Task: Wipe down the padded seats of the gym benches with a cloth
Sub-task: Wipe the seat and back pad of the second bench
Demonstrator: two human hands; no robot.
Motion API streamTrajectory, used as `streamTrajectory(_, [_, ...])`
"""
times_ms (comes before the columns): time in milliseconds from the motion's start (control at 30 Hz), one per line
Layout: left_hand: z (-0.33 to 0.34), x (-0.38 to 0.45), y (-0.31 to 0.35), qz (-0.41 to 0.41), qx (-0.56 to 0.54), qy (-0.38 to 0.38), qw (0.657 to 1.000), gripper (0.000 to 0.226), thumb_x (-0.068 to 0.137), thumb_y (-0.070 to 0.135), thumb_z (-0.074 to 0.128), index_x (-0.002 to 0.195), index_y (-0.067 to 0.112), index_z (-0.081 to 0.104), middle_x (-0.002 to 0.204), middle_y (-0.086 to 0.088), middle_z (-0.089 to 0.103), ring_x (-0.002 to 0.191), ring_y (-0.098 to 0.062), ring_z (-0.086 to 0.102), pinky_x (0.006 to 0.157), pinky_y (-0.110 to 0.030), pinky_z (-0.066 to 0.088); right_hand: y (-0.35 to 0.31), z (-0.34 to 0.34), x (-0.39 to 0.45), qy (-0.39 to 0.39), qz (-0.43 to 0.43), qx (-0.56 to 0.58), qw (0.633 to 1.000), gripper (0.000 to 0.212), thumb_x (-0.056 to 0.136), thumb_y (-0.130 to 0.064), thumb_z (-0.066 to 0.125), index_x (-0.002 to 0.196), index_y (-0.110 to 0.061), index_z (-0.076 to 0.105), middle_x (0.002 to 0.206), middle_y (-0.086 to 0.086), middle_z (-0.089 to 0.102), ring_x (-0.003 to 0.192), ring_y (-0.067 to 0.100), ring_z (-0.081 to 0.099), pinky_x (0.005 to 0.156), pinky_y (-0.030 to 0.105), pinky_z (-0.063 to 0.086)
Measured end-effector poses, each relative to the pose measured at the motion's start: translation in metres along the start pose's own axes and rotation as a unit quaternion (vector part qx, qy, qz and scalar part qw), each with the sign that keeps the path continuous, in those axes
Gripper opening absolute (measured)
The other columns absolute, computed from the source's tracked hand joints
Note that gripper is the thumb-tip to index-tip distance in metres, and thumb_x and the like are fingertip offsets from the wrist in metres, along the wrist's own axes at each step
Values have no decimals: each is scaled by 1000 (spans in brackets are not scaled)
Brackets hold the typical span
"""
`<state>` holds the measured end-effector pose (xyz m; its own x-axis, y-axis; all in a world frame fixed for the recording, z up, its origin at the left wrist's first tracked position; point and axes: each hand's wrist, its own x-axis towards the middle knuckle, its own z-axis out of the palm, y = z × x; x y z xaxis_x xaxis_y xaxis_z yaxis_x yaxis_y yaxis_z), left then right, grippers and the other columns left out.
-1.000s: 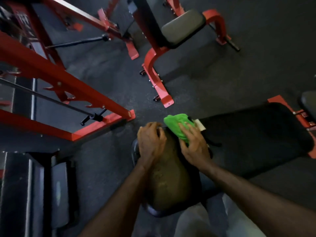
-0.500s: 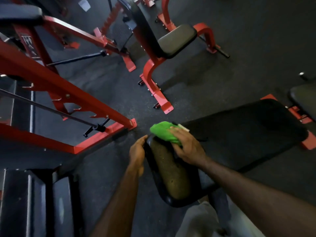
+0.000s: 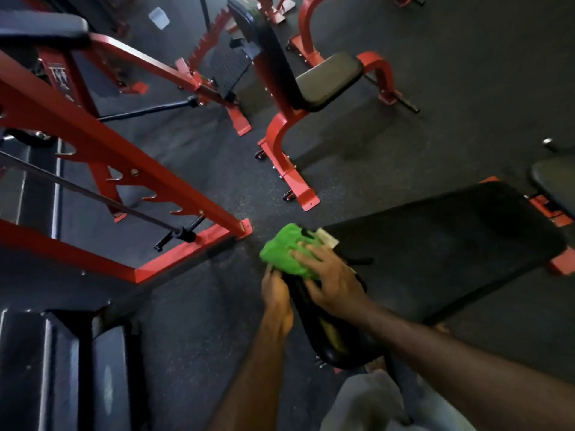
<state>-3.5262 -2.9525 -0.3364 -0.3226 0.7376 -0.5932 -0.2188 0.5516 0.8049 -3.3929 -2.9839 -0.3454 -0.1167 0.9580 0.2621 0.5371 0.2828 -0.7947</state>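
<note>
A bright green cloth (image 3: 284, 253) lies bunched on the far end of a small black padded seat (image 3: 334, 340) just below me. My right hand (image 3: 333, 281) presses flat on the cloth, fingers spread over its near edge. Curled fingers of my left hand (image 3: 275, 293) grip the seat's left rim, touching the cloth's underside. A long black bench pad (image 3: 441, 241) stretches away to the right of the seat, with a white label at its near corner.
A red rack frame (image 3: 130, 169) with a steel bar slants across the left. Another red bench with a black seat (image 3: 329, 80) stands at the top centre. A further black pad (image 3: 557, 181) sits at the right edge. Dark rubber floor lies between them.
My left hand slid off the seat top to its left rim. My right hand pushed the cloth toward the seat's far end. The view tilted, so the seat looks narrower.
</note>
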Motion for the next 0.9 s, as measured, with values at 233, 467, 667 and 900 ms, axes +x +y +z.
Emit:
streamTrajectory(233, [-8, -6, 5, -65, -89, -54, 992, 33, 104, 21, 46, 128, 14, 68, 119, -7, 75, 112, -24, 68, 96, -34, 54, 4, -3, 17, 46, 107, -11, 993, 51, 88, -20, 57, 137, -7, 65, 143, 13, 61, 138, 29, 54, 119, 45, 39])
streamTrajectory(467, [-33, -6, 0, -124, -135, -61, 981, 42, 103, 39, 38, 118, 16, 70, 104, -4, 73, 90, -19, 64, 78, -32, 48, 6, -32, 20, -107, -31, -26, 993, 58, 82, -18, 63, 140, -16, 63, 150, 4, 56, 142, 22, 50, 122, 33, 34])
streamTrajectory(667, [-50, -15, -5, -156, -153, -67, 974, 52, 102, 52, 36, 117, 16, 71, 105, -8, 74, 90, -24, 66, 76, -34, 52, -24, -25, 14, -103, -31, -25, 994, 57, 76, -36, 72, 128, -13, 70, 137, 7, 66, 133, 20, 57, 119, 32, 37])
streamTrajectory(900, [-58, -29, -9, -162, -147, -82, 972, 50, 102, 51, 39, 115, 14, 69, 96, -7, 75, 86, -23, 68, 76, -34, 51, -24, -17, 32, -151, -71, -118, 979, 50, 93, -55, 64, 128, -20, 63, 148, 7, 51, 139, 25, 48, 118, 40, 37])
